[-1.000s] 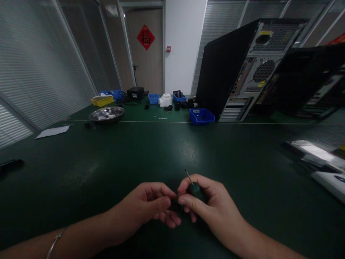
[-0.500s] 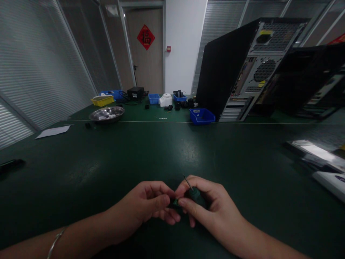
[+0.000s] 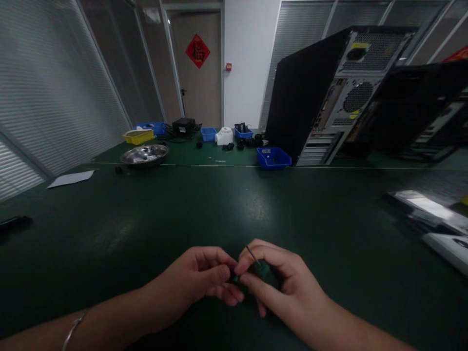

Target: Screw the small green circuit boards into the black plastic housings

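Note:
Low in the head view, my two hands meet above the green tabletop. My left hand is closed, its thumb and fingers pinching a small green and dark part that looks like a bit of circuit board. Most of that part is hidden by fingertips. My right hand is closed around a screwdriver with a dark green handle. The screwdriver's thin metal shaft points up and to the left, away from the small part. The right thumb and index fingertips also touch the part's right side.
Along the back of the table stand a metal bowl, a yellow tray, a blue bin and a white housing. A tall black computer case rises at right. A paper sheet lies at left.
The screwdriver has tilted and dropped slightly, its tip shifting a little left and down. My right fingertips have closed further over the small part. The left hand is almost unmoved.

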Demonstrator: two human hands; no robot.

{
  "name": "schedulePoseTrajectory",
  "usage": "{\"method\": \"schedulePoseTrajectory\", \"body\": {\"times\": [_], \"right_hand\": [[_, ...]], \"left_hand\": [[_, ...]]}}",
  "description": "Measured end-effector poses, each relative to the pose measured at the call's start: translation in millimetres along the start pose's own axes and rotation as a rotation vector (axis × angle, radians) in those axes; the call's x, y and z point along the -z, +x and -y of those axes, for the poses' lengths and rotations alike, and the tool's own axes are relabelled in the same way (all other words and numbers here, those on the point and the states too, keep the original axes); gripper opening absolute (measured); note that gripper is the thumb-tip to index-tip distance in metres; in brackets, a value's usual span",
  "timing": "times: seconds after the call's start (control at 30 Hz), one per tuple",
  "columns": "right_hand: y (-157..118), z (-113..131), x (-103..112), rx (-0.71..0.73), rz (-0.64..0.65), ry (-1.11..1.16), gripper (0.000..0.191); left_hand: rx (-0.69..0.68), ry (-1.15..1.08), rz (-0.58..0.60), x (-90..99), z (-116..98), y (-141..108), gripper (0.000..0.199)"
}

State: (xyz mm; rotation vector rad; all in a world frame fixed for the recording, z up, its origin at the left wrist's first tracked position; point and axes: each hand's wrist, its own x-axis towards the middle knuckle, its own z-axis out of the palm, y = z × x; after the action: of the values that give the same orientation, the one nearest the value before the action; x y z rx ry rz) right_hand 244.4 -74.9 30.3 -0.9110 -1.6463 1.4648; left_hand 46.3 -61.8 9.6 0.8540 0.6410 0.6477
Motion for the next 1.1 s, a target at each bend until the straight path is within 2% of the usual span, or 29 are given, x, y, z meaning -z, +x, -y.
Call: {"method": "schedulePoseTrajectory", "body": {"times": [0.53, 0.9, 1.1], "right_hand": [[-2.4, -9.9, 0.1, 0.061, 0.020, 0.035, 0.007], [1.4, -8.8, 2.5, 0.047, 0.003, -0.044, 0.001], [4.5, -7.5, 3.3, -0.008, -0.003, -0.005, 0.008]], "left_hand": [[-0.008, 0.020, 0.014, 6.2, 9.4, 4.5, 0.024], [0.008, 0.069, 0.019, 3.3, 5.1, 2.2, 0.024], [0.036, 0.146, 0.022, 2.0, 3.0, 0.6, 0.024]]}}
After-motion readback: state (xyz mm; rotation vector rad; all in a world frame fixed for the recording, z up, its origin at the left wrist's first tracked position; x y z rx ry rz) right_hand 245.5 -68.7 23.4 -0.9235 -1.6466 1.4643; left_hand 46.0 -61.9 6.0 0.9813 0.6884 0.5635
